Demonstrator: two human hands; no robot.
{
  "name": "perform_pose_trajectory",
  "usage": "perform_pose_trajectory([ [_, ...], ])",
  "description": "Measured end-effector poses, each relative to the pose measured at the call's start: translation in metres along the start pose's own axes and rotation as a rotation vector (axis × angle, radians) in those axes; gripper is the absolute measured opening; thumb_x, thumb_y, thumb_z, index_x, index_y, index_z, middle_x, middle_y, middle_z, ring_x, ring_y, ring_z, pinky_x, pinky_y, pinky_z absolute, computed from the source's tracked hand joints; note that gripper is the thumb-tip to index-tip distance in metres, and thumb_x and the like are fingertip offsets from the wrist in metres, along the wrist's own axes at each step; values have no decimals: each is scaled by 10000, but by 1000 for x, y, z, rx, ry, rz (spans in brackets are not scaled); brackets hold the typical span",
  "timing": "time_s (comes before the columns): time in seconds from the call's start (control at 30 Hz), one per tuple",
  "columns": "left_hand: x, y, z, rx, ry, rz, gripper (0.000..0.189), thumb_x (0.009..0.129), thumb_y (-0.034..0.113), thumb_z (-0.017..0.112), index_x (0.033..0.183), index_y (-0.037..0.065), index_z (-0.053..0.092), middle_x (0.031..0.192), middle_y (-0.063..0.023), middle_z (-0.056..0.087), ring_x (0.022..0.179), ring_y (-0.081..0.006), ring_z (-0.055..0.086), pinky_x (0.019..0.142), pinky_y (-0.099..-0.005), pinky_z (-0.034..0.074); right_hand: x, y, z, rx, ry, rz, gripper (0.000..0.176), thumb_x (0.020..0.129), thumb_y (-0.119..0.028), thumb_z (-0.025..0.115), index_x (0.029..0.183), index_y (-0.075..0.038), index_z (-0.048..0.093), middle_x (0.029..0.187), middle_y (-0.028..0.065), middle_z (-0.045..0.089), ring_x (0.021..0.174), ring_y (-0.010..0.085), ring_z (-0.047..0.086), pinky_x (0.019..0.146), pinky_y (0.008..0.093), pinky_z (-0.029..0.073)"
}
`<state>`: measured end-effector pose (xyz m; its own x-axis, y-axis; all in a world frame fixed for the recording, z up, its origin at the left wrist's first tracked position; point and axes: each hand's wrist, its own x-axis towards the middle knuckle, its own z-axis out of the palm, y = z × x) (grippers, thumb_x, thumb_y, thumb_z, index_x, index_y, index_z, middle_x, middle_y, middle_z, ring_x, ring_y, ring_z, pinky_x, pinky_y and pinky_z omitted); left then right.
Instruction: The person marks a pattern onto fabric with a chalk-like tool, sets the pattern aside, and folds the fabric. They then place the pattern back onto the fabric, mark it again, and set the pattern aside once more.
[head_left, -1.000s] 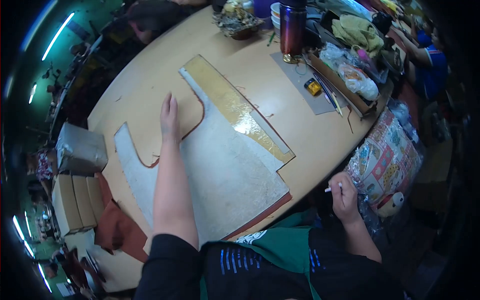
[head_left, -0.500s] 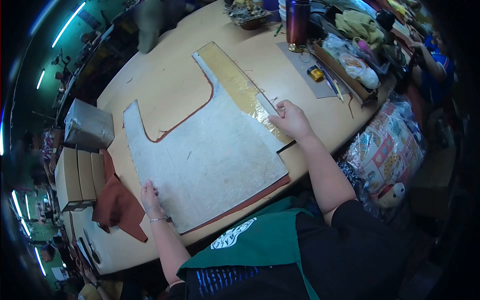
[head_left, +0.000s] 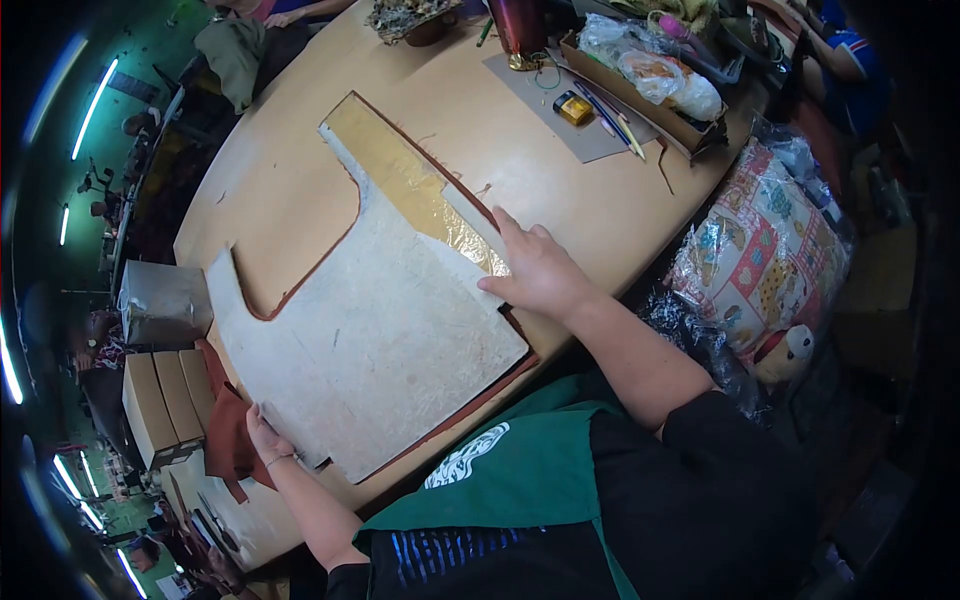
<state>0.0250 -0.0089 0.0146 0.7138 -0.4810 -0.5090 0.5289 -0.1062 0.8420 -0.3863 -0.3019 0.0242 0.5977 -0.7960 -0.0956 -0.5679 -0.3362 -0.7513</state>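
Observation:
A large pale grey pattern board (head_left: 350, 330) with a deep curved cut-out lies on the table, a strip of shiny yellow tape (head_left: 385, 150) along its far arm. Reddish-brown material (head_left: 445, 415) sticks out from under its near edge and shows along the cut-out. My right hand (head_left: 540, 268) grips the board's right edge, thumb on top and fingers along the side. At the lower left edge, my left hand (head_left: 267, 437) has its fingers closed around the board's rim; some fingertips are hidden. A loose reddish-brown piece (head_left: 228, 435) lies beside that hand.
Cardboard boxes (head_left: 160, 405) and a grey box (head_left: 165, 305) stand at the left. Toward the right are a yellow-and-black item (head_left: 572, 108), pencils (head_left: 620, 125) and a cardboard tray (head_left: 640, 90) of plastic bags. A plastic-wrapped printed bundle (head_left: 760, 245) sits beyond the table edge.
The view has shifted, and the board appears further left. My right hand has moved from a pinch on the edge to a wider grip with its thumb on the board. My left hand stays at the left edge.

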Motion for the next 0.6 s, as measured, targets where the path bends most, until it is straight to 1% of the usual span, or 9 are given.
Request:
perform_pose_trajectory([
  [0.03, -3, 3, -2, -56, -4, 4, 380, 823, 301, 400, 1063, 37, 531, 1099, -95, 556, 1024, -260, 504, 924, -392, 365, -1, 1, 3, -8, 16, -9, 651, 683, -249, 662, 1191, 37, 372, 1036, 225, 513, 946, 360, 452, 863, 392, 375],
  [0.13, -8, 6, -23, -101, -133, 73, 361, 823, 284, 405, 1055, 39, 534, 1088, -103, 562, 1024, -268, 505, 925, -405, 367, -5, 2, 10, -79, 54, -45, 550, 676, -244, 669, 1100, 22, 441, 992, 182, 498, 943, 333, 437, 838, 401, 385],
  [0.23, -9, 6, -44, -153, -273, 68, 342, 831, 269, 395, 1047, 45, 536, 1088, -112, 561, 1036, -267, 499, 931, -410, 364, -8, 3, 14, -126, 105, -110, 467, 667, -231, 675, 1027, -1, 487, 968, 137, 467, 948, 308, 424, 820, 399, 394],
  [0.33, -7, 1, -51, -33, -180, 1, 300, 836, 242, 417, 1034, 47, 530, 1087, -111, 559, 1048, -265, 492, 930, -413, 367, -12, 2, 17, -150, 111, -123, 433, 660, -222, 680, 1001, -20, 506, 966, 114, 448, 949, 290, 419, 809, 391, 400],
  [0.43, -11, -5, -43, 59, -19, -12, 241, 835, 173, 464, 1030, 42, 517, 1061, -99, 566, 1021, -247, 505, 906, -392, 392, -13, 0, 19, -158, 128, -120, 417, 659, -219, 682, 990, -30, 512, 966, 108, 443, 945, 284, 417, 802, 391, 403],
  [0.53, -11, -8, -43, 248, -15, 101, 210, 820, 89, 511, 1023, 34, 505, 1021, -83, 572, 972, -215, 519, 871, -361, 414, -12, -1, 19, -163, 130, -120, 396, 661, -219, 681, 969, -33, 516, 972, 108, 439, 946, 283, 415, 801, 395, 403],
  [0.6, -9, -9, -45, 247, 11, 99, 212, 813, 60, 527, 1022, 32, 505, 1001, -79, 574, 935, -198, 526, 853, -341, 421, -10, -2, 19, -172, 144, -126, 370, 661, -225, 682, 929, -26, 521, 969, 116, 447, 945, 286, 419, 794, 396, 409],
])
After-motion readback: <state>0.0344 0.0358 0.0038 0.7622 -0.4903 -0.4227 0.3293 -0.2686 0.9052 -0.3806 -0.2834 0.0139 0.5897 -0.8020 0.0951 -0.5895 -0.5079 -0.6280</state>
